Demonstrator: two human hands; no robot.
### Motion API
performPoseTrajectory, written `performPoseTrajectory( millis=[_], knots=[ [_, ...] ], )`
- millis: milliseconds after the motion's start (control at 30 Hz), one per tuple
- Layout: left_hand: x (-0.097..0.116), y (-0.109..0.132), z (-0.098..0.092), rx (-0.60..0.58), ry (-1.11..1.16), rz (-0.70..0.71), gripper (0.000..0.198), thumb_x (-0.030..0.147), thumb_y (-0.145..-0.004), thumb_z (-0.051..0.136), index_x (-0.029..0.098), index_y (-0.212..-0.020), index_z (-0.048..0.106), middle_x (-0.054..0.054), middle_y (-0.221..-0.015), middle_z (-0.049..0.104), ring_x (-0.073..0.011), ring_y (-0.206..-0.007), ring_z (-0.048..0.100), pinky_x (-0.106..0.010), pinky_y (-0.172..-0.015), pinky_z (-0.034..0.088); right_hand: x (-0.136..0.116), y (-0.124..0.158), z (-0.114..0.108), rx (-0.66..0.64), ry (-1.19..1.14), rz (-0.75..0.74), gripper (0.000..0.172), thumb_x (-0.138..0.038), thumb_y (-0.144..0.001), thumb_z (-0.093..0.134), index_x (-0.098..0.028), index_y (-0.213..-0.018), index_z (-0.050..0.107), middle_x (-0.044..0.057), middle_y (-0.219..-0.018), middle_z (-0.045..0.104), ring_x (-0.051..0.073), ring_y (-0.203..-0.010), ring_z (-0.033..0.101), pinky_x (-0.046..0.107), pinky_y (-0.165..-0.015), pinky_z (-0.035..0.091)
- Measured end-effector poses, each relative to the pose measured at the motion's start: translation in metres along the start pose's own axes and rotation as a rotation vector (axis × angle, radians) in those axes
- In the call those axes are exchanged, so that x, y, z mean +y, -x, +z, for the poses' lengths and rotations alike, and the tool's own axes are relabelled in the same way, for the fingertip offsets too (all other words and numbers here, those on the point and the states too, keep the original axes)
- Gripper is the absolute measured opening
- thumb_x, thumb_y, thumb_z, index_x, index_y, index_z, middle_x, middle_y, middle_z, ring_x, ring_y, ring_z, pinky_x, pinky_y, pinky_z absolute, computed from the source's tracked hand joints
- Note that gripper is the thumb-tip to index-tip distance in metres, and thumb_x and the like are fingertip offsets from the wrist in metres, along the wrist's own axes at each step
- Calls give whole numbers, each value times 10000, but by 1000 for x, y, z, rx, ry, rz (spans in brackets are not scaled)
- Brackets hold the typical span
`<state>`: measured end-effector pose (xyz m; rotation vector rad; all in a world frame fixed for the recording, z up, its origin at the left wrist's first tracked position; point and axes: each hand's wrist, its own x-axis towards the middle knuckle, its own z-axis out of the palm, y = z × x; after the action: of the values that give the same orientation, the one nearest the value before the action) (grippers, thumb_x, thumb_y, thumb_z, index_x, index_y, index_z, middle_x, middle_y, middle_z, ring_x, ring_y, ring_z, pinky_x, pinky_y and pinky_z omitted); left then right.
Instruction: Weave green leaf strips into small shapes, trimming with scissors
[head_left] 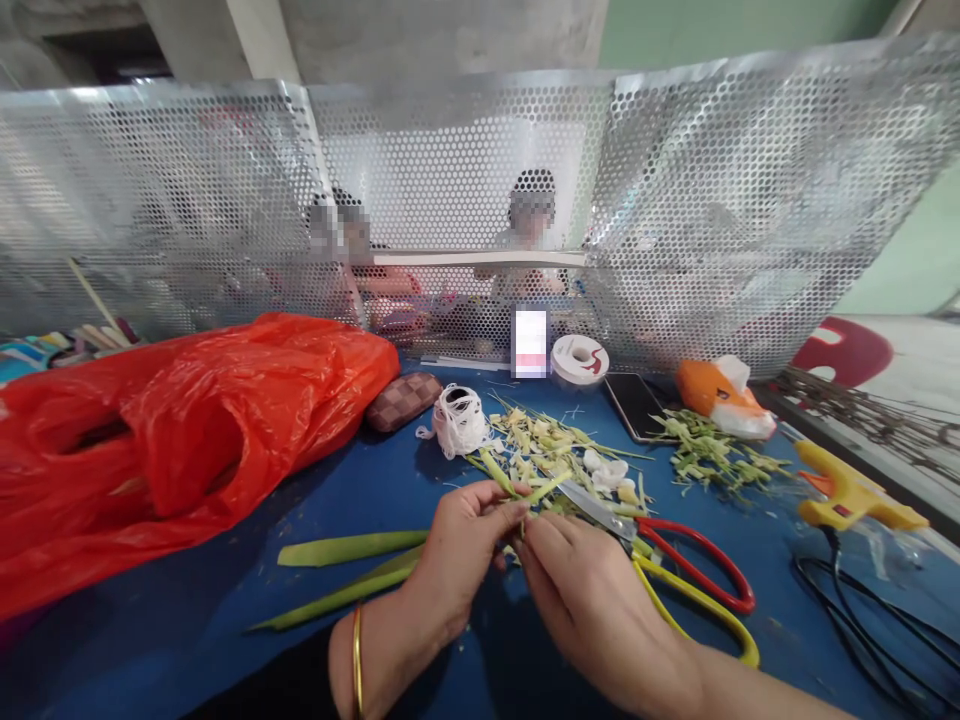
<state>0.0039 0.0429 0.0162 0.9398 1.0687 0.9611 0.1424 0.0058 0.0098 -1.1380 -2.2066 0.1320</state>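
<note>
Over the blue table, my left hand (461,545) pinches a folded green leaf strip (495,470) between thumb and fingers. My right hand (585,580) meets it at the fingertips, closed on the same piece, whose lower part is hidden by my fingers. Two narrow ends of the strip stick up in a V shape. Beside my right hand lie scissors (731,598) with one red and one yellow handle. Long green leaves (349,547) rest on the table by my left wrist. Pale green scraps (551,440) are scattered just beyond my hands.
A red plastic bag (247,430) covers the left side, near a brown checkered case (405,402) and white string (459,422). Further right are a spool (580,358), a phone (634,405), an orange tissue pack (724,395) and a yellow glue gun (847,490). A perforated screen (465,160) stands behind.
</note>
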Motion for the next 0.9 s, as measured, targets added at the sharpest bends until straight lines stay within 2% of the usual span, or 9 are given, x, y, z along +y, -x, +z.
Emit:
performPoseTrajectory(
  millis=[100, 167, 233, 300, 433, 567, 733, 900],
  knots=[
    [12, 1, -5, -154, -65, -58, 313, 283, -700, 723, 128, -971, 699, -13, -679, 640, -84, -528, 542, -147, -397, 337, 8, -11, -29, -14, 30, 32, 307, -279, -960, 405, -197, -696, 536, 22, -641, 570, 157, -568, 493, 296, -582, 342],
    [18, 3, -7, -299, -98, -111, 323, 270, -726, 695, 139, -1021, 689, -51, -776, 685, -96, -571, 586, -149, -419, 360, 17, -18, -46, 44, -31, 193, 346, -316, -965, 402, -198, -686, 568, 28, -649, 571, 163, -612, 518, 288, -581, 358],
    [21, 7, -8, -421, -124, -161, 317, 250, -746, 658, 153, -1046, 688, -75, -854, 705, -101, -592, 603, -152, -426, 368, 26, -24, -52, 15, -178, 298, 295, -324, -937, 463, -199, -724, 625, 34, -720, 608, 168, -678, 553, 286, -616, 398],
    [21, 9, -7, -485, -152, -202, 301, 219, -744, 630, 163, -1030, 701, -79, -879, 712, -93, -581, 595, -148, -416, 350, 34, -26, -49, -82, -390, 355, 244, -333, -897, 530, -201, -747, 670, 26, -750, 634, 171, -723, 575, 288, -655, 431],
    [20, 8, -6, -502, -196, -252, 299, 169, -702, 605, 166, -971, 734, -74, -864, 724, -79, -542, 577, -149, -403, 318, 37, -25, -30, -233, -896, 576, 189, -361, -801, 642, -178, -787, 686, -7, -692, 637, 140, -657, 575, 271, -626, 453],
    [18, 6, -5, -513, -204, -283, 248, 210, -709, 617, 151, -917, 739, -96, -879, 735, -85, -515, 574, -164, -381, 298, 34, -23, -24, -229, -1108, 734, 186, -303, -667, 755, -159, -694, 641, -41, -598, 594, 96, -555, 520, 233, -563, 420],
    [13, 8, -2, -440, -245, -269, 273, 399, -782, 634, 144, -843, 709, -96, -810, 738, -79, -463, 561, -163, -369, 308, 30, -23, -24, -145, -1049, 705, 162, -254, -693, 712, -160, -642, 591, -49, -565, 542, 94, -548, 488, 231, -544, 390],
    [12, 9, 3, -410, -351, -199, 266, 370, -810, 607, 141, -709, 696, -62, -704, 718, -65, -427, 546, -157, -381, 338, 22, -17, -20, 3, -772, 572, 107, -175, -749, 610, -176, -646, 577, -32, -625, 570, 112, -605, 507, 242, -574, 401]
  ],
)
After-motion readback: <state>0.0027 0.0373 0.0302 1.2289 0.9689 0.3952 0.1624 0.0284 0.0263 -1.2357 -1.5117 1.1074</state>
